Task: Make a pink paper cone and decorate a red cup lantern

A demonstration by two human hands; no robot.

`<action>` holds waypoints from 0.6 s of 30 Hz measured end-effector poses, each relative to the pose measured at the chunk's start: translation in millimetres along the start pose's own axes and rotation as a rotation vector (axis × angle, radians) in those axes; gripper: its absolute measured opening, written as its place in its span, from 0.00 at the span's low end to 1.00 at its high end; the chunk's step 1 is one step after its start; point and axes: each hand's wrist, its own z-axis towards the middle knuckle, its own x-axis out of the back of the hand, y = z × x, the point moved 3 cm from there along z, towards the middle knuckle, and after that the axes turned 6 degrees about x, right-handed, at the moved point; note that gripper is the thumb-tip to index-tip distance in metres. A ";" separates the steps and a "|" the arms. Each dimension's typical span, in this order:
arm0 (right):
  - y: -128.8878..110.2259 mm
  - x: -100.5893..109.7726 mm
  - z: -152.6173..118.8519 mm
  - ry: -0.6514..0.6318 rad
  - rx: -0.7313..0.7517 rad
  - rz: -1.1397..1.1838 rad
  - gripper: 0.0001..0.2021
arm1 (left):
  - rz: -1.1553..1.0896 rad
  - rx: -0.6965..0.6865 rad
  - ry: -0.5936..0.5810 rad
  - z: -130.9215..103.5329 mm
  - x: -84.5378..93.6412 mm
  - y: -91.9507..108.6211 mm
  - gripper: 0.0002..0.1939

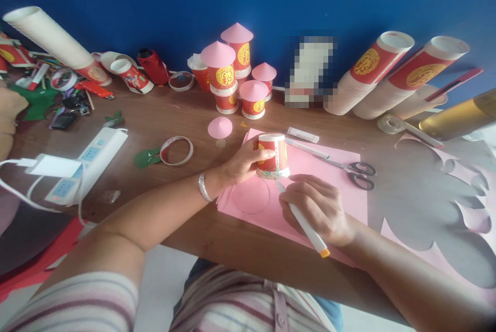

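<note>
My left hand (245,160) grips a red paper cup (279,152) that stands rim down on a stack of pink paper (310,166). In my right hand (315,208) is a white marker (309,229) with an orange end, its tip close to the cup's lower rim. A drawn circle (251,196) shows on the paper to the left of the marker. Grey-handled scissors (361,172) rest over the sheet's right part, beside a pen (310,149) and a small white tube (303,134).
Cups with pink cone tops (225,76) stand at the back, and a loose pink cone (220,127) lies before them. Stacked cups (372,71) lean at the right, near pink scraps (420,254). A power strip (90,164) and tape roll (176,150) lie left.
</note>
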 end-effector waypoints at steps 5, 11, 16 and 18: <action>-1.0 -1.0 -3.1 0.018 0.014 0.004 0.11 | 0.023 0.006 -0.020 -0.7 -2.8 1.4 0.16; -2.0 -1.3 -1.4 0.003 0.021 -0.002 0.10 | 0.004 0.004 -0.016 0.0 -2.6 0.7 0.17; -3.2 -2.0 -0.7 -0.011 0.012 0.022 0.10 | -0.019 0.012 -0.029 0.0 -1.9 0.3 0.15; -3.6 -2.8 -2.3 -0.011 0.008 0.037 0.09 | -0.035 0.021 -0.037 -1.0 -2.5 1.0 0.13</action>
